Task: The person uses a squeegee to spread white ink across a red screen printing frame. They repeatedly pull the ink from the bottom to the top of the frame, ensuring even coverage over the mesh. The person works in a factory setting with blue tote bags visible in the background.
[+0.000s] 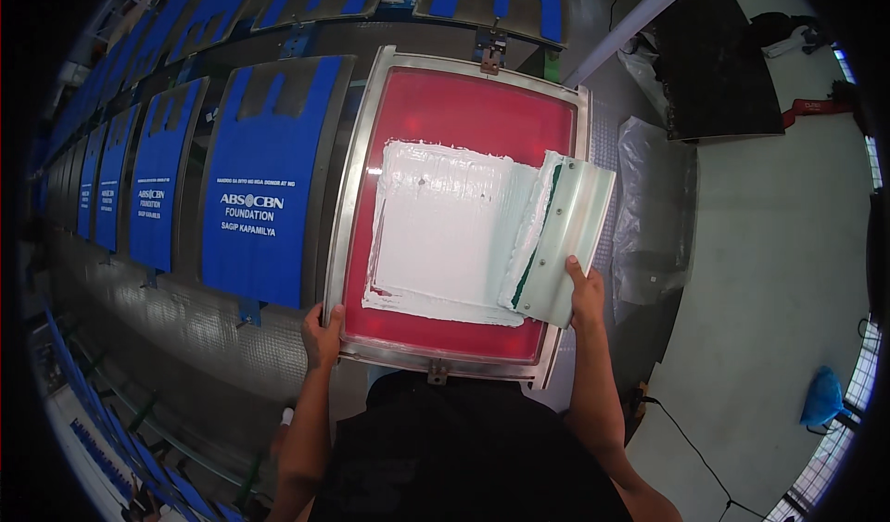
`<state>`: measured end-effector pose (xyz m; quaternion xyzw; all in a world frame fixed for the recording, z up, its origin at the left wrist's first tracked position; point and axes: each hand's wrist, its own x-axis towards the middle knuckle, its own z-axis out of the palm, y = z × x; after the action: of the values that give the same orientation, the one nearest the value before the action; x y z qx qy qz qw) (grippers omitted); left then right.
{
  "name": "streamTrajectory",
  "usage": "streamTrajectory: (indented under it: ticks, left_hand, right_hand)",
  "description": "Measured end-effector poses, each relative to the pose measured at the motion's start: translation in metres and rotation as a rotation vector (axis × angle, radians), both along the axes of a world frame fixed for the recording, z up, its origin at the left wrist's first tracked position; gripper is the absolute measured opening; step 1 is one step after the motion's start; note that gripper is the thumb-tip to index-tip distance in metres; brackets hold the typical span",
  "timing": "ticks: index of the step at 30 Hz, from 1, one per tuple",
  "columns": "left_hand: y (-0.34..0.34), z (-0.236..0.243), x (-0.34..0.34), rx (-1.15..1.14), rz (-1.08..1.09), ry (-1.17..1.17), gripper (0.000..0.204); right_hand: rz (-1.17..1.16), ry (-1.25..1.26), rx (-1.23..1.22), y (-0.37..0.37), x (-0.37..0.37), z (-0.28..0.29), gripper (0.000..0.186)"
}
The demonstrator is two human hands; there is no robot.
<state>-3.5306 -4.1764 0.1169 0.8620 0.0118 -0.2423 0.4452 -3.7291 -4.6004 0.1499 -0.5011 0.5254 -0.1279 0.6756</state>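
two hands are at work: the left hand [322,335] is clamped on the near-left corner of the metal-framed red screen [464,105], fingers curled round the rim. the right hand [586,292] is closed on the near end of the squeegee [570,235], resting on the screen's right side beside the white ink [445,235]. the squeegee is judged stiff, light and ink-slick, best gripped on its clean back edge.

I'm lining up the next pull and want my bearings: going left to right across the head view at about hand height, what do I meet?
Row of blue printed panels → left hand on the metal frame edge → red screen mesh → white ink patch → squeegee, held by the right hand → clear plastic sheet → pale floor.
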Motion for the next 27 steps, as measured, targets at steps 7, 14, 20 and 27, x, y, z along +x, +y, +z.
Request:
streamTrajectory:
  ticks: [7,14,20,27]
  left_hand:
    - [-0.010,-0.007,-0.009,0.002,-0.066,-0.059,0.042]
    - [-0.018,0.008,-0.065,0.170,-0.176,-0.448,0.041]
    - [-0.045,0.026,-0.160,-0.007,-0.398,0.119,0.028]
    - [-0.067,0.008,-0.167,-0.087,-0.089,0.465,0.025]
  right_hand:
    - [0.034,-0.055,0.011,-0.020,0.005,-0.020,0.043]
    - [0.429,0.144,-0.238,-0.037,0.031,0.033,0.044]
    - [1.071,0.310,-0.801,-0.040,0.149,0.060,0.038]
    - [1.160,0.066,-1.584,-0.016,0.170,-0.018,0.035]
